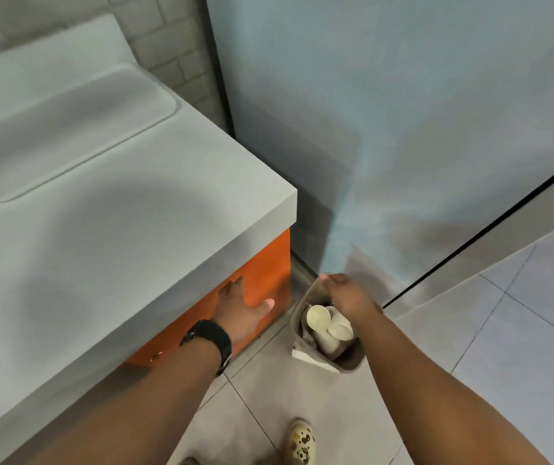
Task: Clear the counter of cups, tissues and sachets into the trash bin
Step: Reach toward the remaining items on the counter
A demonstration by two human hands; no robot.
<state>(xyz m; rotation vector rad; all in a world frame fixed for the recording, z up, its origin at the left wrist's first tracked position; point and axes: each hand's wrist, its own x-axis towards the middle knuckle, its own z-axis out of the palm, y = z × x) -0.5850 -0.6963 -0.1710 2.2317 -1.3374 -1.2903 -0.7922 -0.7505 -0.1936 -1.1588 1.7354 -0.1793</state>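
From the head view, a grey table [108, 209] fills the left side, its top bare with a shallow recessed panel, and an orange cabinet front [262, 273] sits under its near corner. On the tiled floor [302, 397] just beside that cabinet stands a small grey trash bin [344, 360], close to the pale wall panel [403, 129]. Inside the bin lie several white paper cups [329, 325], tipped on their sides with their open mouths facing up toward the camera, and a white bit of paper pokes over the bin's near-left rim.

The left hand [243, 308], with a black watch [210, 340] on its wrist, lies flat against the orange cabinet front, fingers spread and thumb out; its grip holds nothing. The right hand [346, 295] hangs over the far rim of the bin, fingers curled downward; whether its grip pinches anything I cannot tell, since the fingertips are hidden behind the hand. A patterned shoe [302, 441] shows at the bottom edge.
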